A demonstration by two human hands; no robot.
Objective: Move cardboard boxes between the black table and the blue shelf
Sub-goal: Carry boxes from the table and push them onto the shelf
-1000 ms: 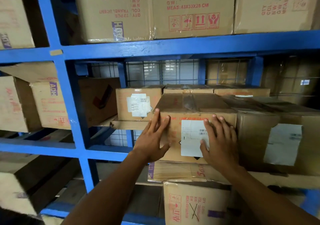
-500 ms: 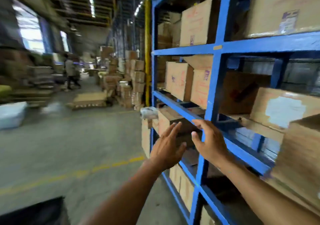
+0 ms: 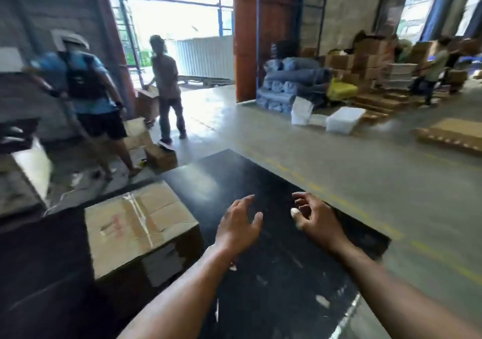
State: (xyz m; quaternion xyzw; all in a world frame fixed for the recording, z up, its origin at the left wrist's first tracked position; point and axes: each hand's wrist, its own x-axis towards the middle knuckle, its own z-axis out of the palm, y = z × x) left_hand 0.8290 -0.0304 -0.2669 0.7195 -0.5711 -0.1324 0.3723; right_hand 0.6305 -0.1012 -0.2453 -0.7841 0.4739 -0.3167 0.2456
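Seeing left hand and right hand empty above black bench, fingers loosely spread left, half-curled right, taped cardboard box on bench, left of both, untouched.

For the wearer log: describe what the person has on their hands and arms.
The left hand and right hand are bare: no gloves, no ring or watch visible. Both forearms are bare too, with no sleeve in view.
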